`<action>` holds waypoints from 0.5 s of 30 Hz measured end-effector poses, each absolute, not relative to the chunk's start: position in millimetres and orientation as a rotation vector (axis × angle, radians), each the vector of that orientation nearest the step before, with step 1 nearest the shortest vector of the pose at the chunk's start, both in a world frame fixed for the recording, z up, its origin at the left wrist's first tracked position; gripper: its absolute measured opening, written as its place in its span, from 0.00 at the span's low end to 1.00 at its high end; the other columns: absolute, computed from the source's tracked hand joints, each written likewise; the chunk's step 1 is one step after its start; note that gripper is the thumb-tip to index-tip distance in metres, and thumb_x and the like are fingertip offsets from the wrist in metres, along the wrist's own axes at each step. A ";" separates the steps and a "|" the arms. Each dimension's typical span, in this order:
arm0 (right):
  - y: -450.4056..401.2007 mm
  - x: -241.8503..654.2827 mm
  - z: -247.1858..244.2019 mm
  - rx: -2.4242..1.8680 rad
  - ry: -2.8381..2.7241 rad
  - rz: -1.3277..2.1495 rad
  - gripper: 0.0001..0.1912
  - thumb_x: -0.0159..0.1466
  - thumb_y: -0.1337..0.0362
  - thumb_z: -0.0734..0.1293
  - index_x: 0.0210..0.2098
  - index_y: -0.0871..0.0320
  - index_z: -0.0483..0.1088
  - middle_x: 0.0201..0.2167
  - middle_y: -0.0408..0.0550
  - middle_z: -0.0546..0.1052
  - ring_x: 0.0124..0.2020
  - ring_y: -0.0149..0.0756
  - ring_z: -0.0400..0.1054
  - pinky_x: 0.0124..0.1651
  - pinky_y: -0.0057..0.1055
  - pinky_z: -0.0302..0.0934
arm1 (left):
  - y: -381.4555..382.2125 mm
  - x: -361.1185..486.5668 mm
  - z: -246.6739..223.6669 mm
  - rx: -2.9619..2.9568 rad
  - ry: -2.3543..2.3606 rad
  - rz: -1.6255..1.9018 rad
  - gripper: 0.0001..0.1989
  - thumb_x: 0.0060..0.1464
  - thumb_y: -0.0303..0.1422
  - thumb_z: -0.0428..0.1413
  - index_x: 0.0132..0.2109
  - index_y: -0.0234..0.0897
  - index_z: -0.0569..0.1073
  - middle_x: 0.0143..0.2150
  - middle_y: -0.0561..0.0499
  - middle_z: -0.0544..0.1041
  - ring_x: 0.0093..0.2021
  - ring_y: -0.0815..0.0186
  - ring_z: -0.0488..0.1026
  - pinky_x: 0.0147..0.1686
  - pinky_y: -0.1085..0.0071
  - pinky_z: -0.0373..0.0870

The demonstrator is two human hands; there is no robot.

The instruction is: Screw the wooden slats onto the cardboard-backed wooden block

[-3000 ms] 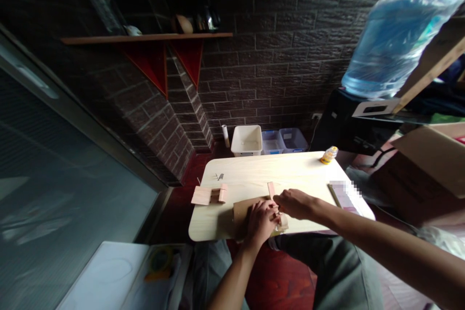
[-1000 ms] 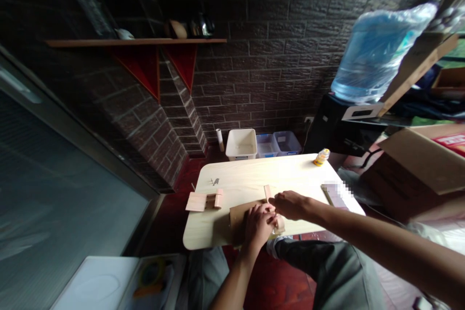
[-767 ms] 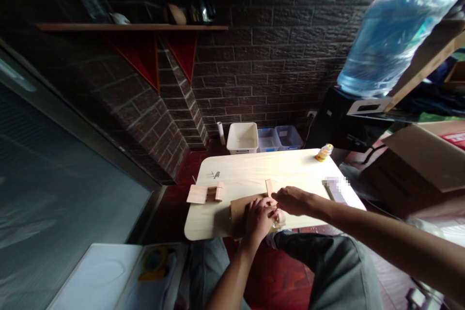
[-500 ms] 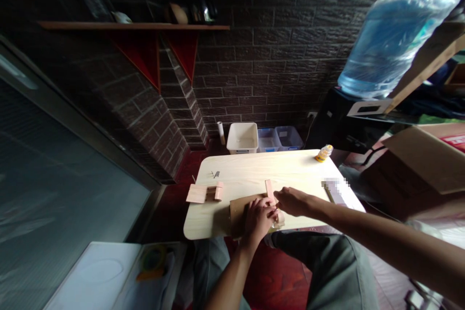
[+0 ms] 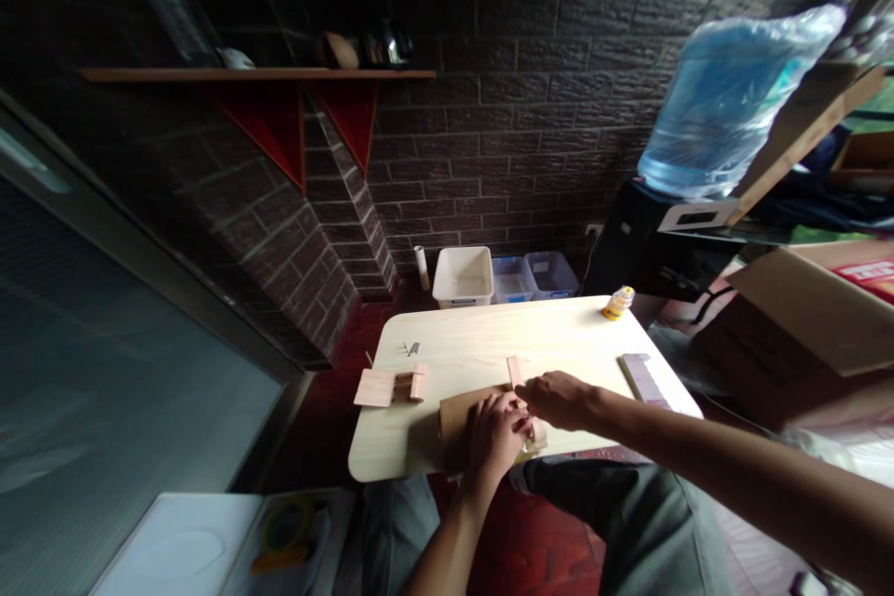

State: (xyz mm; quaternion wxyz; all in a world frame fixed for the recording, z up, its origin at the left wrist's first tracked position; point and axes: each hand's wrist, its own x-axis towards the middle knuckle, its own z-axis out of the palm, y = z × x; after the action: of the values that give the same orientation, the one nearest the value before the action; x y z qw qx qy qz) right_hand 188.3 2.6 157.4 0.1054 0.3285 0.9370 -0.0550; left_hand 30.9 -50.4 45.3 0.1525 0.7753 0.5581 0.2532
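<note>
My left hand (image 5: 497, 424) lies over a brown board (image 5: 457, 414) at the front edge of the pale wooden table (image 5: 475, 331), its fingers bent near a small light wood piece (image 5: 537, 434). Beside it, my right hand (image 5: 555, 399) is closed with the fingertips pointing down; what it pinches is too small to make out. A flat wood strip (image 5: 515, 371) sticks out just behind both hands. At the table's left lies a joined wooden piece (image 5: 391, 386) with slots.
Small dark screws (image 5: 413, 349) lie at the back left of the table. A yellow-capped bottle (image 5: 618, 303) stands at the back right, and a flat grey-purple item (image 5: 641, 377) lies at the right. Beyond the table are plastic bins (image 5: 464, 274).
The view has tilted slightly, so the scene sits a little lower. My right hand has shifted slightly left beside the wood strip; my left hand stays on the board.
</note>
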 end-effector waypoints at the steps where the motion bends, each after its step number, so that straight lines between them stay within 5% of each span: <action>1: 3.6 189.7 152.3 0.959 2.775 -0.167 0.13 0.64 0.73 0.62 0.47 0.62 0.71 0.34 0.54 0.81 0.31 0.40 0.75 0.28 0.31 0.58 | -50.5 30.5 45.0 2.228 1.599 0.733 0.03 0.57 0.32 0.61 0.38 0.45 0.80 0.47 0.49 0.77 0.49 0.58 0.71 0.51 0.58 0.65; 15: 0.0 189.7 143.3 1.333 2.659 -0.295 0.09 0.67 0.61 0.65 0.40 0.62 0.71 0.28 0.50 0.76 0.27 0.34 0.69 0.28 0.27 0.54 | -49.5 28.8 45.5 2.247 1.550 0.718 0.04 0.59 0.34 0.59 0.39 0.45 0.80 0.52 0.50 0.76 0.49 0.59 0.70 0.51 0.58 0.64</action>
State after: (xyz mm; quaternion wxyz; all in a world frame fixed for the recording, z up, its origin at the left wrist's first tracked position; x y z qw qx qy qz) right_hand 189.7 0.0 143.3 0.0765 0.4446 0.8870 -0.0983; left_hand 28.8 -49.5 45.5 0.1590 0.7859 0.5422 0.2511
